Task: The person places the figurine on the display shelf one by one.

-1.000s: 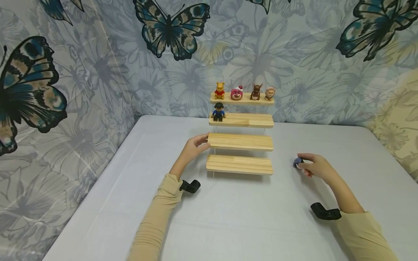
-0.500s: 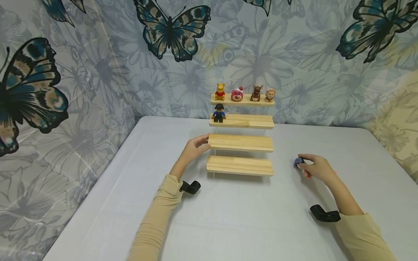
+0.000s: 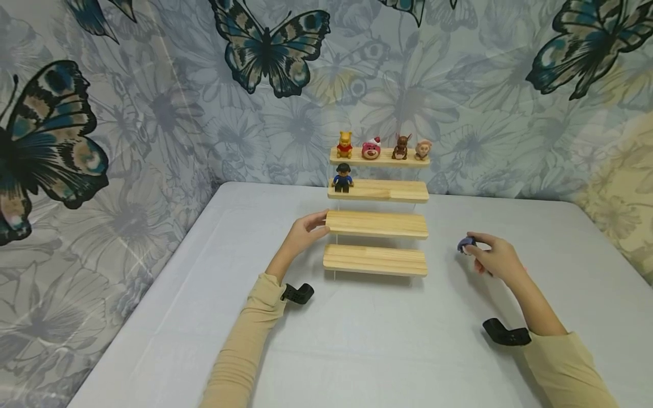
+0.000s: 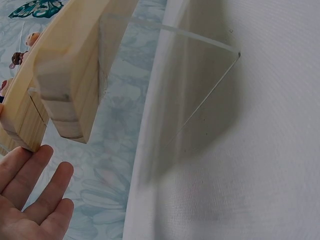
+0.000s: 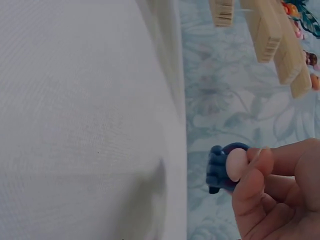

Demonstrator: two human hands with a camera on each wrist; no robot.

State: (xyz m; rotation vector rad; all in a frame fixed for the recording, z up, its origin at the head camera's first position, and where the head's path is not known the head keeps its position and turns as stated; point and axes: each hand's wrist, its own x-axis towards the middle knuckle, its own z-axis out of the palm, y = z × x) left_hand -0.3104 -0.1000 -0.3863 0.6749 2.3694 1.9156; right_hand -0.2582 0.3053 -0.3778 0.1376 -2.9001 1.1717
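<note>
A small blue toy figurine (image 5: 218, 167) with a pale pink oval patch is pinched between the thumb and fingers of my right hand (image 3: 496, 258). It is off the white table, right of the stepped wooden display shelf (image 3: 376, 225). My left hand (image 3: 304, 232) holds the left end of that shelf's third board from the top; in the left wrist view, the other fingers (image 4: 57, 187) spread loosely below the wood. Along the top board stand a yellow bear (image 3: 344, 145), a pink bear (image 3: 371, 148), a brown figurine (image 3: 400, 147) and a pale-faced figurine (image 3: 423, 149).
A black-haired figurine in blue (image 3: 343, 178) stands at the left of the second board. The two lower boards bear no figurines. Thin clear supports (image 4: 200, 37) carry the boards above the white tablecloth (image 3: 398, 345). A butterfly-patterned cloth (image 3: 285, 136) hangs behind.
My right hand has lifted slightly with the blue figurine, which tilts a little. My left hand stays at the shelf's end. The head view has shifted very slightly.
</note>
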